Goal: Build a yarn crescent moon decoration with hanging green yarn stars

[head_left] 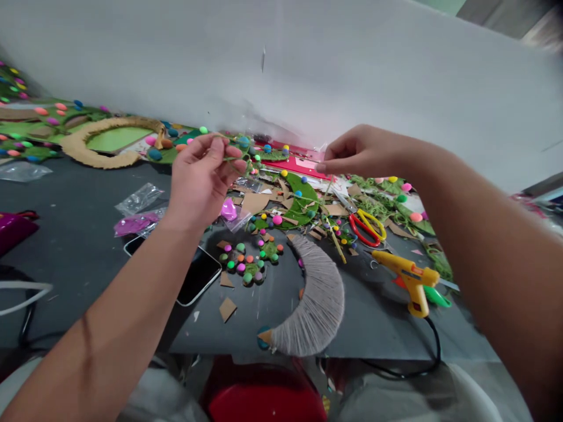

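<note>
My left hand (206, 173) is raised above the table, thumb and fingers pinching green yarn (231, 157). My right hand (363, 153) is at about the same height to the right, fingertips closed on a thin strand; I cannot trace whether it joins the yarn. Below them lies a green felt crescent (303, 202) with small pompoms on it. Nearer the front edge rests a crescent wrapped in grey yarn (323, 293). Small pompom clusters (253, 269) sit to its left.
Scissors (367, 225) with red and yellow handles and a yellow glue gun (409, 275) with a black cord lie to the right. A phone (200, 275) is under my left forearm. A tan wrapped ring (94, 146), cardboard scraps (255, 202) and plastic bags (141, 199) lie around.
</note>
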Demonstrator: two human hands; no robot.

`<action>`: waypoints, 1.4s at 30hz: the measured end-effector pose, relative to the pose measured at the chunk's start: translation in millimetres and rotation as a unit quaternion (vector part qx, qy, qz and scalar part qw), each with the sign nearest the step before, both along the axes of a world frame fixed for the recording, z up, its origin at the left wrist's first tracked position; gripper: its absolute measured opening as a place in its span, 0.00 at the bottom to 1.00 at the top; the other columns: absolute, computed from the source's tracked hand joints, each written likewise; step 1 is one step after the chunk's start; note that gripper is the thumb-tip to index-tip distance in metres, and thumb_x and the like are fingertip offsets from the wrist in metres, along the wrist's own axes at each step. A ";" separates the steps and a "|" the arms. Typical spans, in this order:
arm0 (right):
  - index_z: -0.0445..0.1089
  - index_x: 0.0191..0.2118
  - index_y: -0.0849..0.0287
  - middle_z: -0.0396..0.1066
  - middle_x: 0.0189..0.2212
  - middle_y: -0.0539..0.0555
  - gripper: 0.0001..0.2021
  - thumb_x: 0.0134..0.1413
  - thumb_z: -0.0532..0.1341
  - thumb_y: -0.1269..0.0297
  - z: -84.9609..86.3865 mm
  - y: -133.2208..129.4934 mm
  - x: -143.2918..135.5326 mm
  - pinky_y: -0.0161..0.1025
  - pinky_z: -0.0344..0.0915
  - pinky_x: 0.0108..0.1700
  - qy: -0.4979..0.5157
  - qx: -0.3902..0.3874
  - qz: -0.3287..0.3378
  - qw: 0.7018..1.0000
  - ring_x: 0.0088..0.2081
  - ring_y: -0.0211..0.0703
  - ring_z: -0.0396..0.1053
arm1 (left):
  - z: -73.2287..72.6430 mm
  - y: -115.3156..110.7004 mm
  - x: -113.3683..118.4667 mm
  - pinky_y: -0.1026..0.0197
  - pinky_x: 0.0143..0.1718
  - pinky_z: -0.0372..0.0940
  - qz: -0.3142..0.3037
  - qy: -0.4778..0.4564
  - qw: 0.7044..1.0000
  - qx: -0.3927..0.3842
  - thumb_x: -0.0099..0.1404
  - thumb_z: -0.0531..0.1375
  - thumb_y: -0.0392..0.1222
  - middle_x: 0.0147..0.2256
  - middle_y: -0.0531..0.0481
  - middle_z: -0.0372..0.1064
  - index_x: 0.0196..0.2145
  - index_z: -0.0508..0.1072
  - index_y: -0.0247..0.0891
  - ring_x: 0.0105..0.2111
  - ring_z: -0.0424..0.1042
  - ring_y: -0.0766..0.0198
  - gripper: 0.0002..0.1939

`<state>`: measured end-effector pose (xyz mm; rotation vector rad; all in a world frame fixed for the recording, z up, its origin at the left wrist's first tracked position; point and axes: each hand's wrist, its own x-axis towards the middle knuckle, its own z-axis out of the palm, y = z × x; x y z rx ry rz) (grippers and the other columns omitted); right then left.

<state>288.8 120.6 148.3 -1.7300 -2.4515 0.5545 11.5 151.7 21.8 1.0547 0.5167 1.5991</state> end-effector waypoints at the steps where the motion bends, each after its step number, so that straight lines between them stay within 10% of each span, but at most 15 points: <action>1: 0.68 0.25 0.56 0.51 0.20 0.47 0.24 0.54 0.65 0.39 -1.8 -0.2 3.3 0.40 0.45 0.26 0.001 -0.018 0.005 1.000 0.24 0.34 0.47 | 1.2 0.7 -2.5 0.62 0.41 0.73 -0.006 -0.034 0.999 -0.020 0.69 0.62 0.38 0.31 0.57 0.76 0.32 0.77 0.44 0.30 0.73 0.70 0.07; 8: 0.73 0.30 0.54 0.63 0.26 0.50 0.21 0.54 0.65 0.39 -7.9 -6.5 10.3 0.40 0.55 0.31 0.035 -0.072 -0.007 0.997 0.29 0.37 0.57 | 10.1 4.1 -21.2 0.55 0.55 0.72 -0.074 -0.166 0.982 -0.046 0.75 0.56 0.40 0.47 0.55 0.80 0.38 0.72 0.41 0.53 0.76 0.62 0.07; 16: 0.75 0.32 0.53 0.66 0.28 0.51 0.19 0.53 0.66 0.41 -12.6 -5.7 25.2 0.41 0.58 0.33 0.049 -0.077 -0.051 0.995 0.31 0.39 0.61 | 16.8 4.8 -33.9 0.66 0.54 0.69 -0.092 -0.228 0.965 -0.090 0.70 0.57 0.28 0.22 0.65 0.71 0.36 0.71 0.43 0.28 0.72 0.75 0.10; 24: 0.75 0.27 0.54 0.65 0.24 0.51 0.20 0.52 0.67 0.41 -21.6 1.2 29.1 0.42 0.53 0.31 -0.011 -0.063 -0.060 0.996 0.27 0.38 0.56 | 21.0 2.2 -51.5 0.70 0.46 0.68 -0.134 -0.206 0.969 -0.028 0.74 0.54 0.35 0.19 0.62 0.63 0.35 0.71 0.43 0.26 0.65 0.72 0.10; 28: 0.76 0.31 0.56 0.68 0.26 0.53 0.16 0.53 0.67 0.46 -22.3 5.7 44.3 0.43 0.55 0.32 -0.004 -0.002 -0.161 0.987 0.28 0.40 0.59 | 19.5 4.4 -55.1 0.67 0.51 0.66 -0.104 -0.205 0.973 -0.012 0.66 0.60 0.30 0.25 0.66 0.72 0.36 0.70 0.45 0.36 0.70 0.72 0.09; 33: 0.73 0.27 0.57 0.64 0.24 0.52 0.15 0.52 0.68 0.49 -22.7 2.2 60.2 0.43 0.54 0.30 0.029 -0.010 -0.252 0.967 0.27 0.39 0.56 | 25.9 4.6 -51.3 0.66 0.37 0.68 -0.114 -0.228 0.966 -0.042 0.68 0.56 0.32 0.17 0.60 0.59 0.33 0.68 0.39 0.21 0.59 0.74 0.06; 37: 0.74 0.29 0.56 0.62 0.24 0.51 0.18 0.53 0.68 0.44 -16.2 -6.3 45.4 0.42 0.51 0.28 0.058 -0.038 -0.189 0.979 0.26 0.38 0.54 | 28.1 -4.5 -31.7 0.58 0.18 0.48 -0.066 -0.048 0.996 -0.034 0.53 0.58 0.38 0.16 0.55 0.47 0.29 0.75 0.36 0.16 0.41 0.70 0.06; 42: 0.75 0.31 0.56 0.60 0.22 0.48 0.19 0.54 0.68 0.43 -3.0 -12.1 -9.8 0.38 0.50 0.26 0.146 -0.083 -0.008 0.986 0.24 0.34 0.52 | 20.7 -26.5 1.0 0.54 0.25 0.55 -0.139 0.120 0.980 0.073 0.53 0.58 0.40 0.49 0.45 0.76 0.47 0.81 0.38 0.33 0.68 0.58 0.24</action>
